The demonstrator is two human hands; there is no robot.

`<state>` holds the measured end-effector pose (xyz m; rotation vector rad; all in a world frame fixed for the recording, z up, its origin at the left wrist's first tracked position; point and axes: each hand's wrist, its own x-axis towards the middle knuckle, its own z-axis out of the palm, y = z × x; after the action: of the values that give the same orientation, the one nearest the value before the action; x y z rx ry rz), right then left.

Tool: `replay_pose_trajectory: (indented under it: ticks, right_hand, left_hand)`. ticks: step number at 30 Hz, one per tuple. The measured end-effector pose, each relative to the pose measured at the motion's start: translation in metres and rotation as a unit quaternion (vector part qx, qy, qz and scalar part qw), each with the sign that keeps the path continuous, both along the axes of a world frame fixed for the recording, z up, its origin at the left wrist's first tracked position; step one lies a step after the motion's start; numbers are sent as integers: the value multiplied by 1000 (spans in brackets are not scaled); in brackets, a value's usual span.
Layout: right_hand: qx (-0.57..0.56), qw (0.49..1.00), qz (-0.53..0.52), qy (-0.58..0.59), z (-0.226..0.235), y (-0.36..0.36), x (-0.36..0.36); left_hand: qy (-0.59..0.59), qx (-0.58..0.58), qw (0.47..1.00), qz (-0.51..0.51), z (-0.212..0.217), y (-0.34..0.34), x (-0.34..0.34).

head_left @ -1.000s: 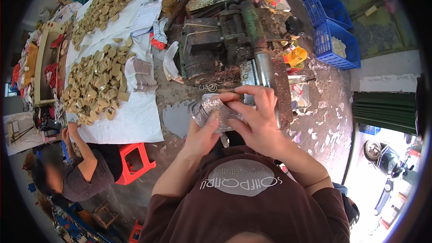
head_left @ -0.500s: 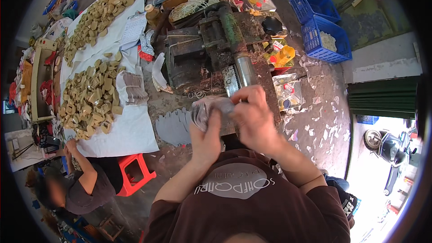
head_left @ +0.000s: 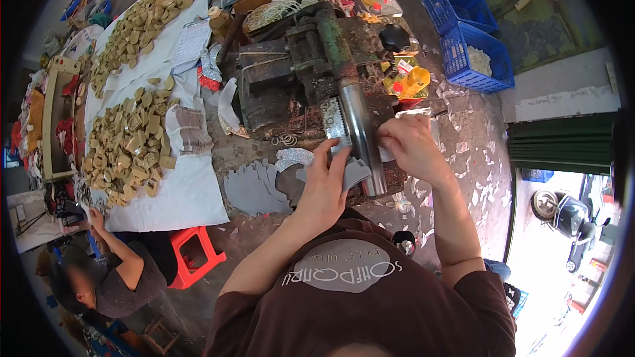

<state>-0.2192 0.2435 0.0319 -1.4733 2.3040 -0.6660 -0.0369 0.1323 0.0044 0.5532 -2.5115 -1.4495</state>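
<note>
A machine (head_left: 264, 86) with a shiny metal roller (head_left: 362, 132) stands in front of me. Beside the roller lies a narrow toothed metal strip (head_left: 335, 118). My left hand (head_left: 322, 185) is closed around a few flat grey cut pieces (head_left: 358, 172), its fingertips at the near end of the strip. Just right of the roller, my right hand (head_left: 418, 149) has its fingers pinched together. A pale edge shows under those fingers, too little to name. Left of my left hand lie a silvery speckled piece (head_left: 292, 158) and a spread of grey cut pieces (head_left: 254, 184).
White sheeting (head_left: 192, 201) at left carries heaps of tan blocks (head_left: 129, 149) and a grey stack (head_left: 192, 130). A co-worker (head_left: 119, 271) sits near a red stool (head_left: 197, 256). Blue crates (head_left: 473, 59) stand at far right; scraps (head_left: 486, 192) litter the floor.
My hands were together over a bundle of grey pieces; now they are apart. The right hand has moved right, past the roller. The left has shifted toward the roller, uncovering the silvery piece.
</note>
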Motion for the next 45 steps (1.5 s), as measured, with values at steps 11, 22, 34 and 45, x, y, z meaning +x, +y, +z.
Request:
replay_pose_trajectory:
  ticks: [11,22,34,45]
  right_hand:
    - [-153,978,-117,-80,-11,5,2]
    - [-153,975,-134,-90,-10,2,4]
    - [-249,968,-3,23,12,-47,95]
    - [-299,947,-60,-104,12,-20,44]
  left_hand:
    - [-22,-97,981,164,-28,-76,86]
    - [-242,-159,955,-72,-87,-53,139]
    - [243,525,813,65,19,-22,27]
    - [114,337,896,267,7,-20,18]
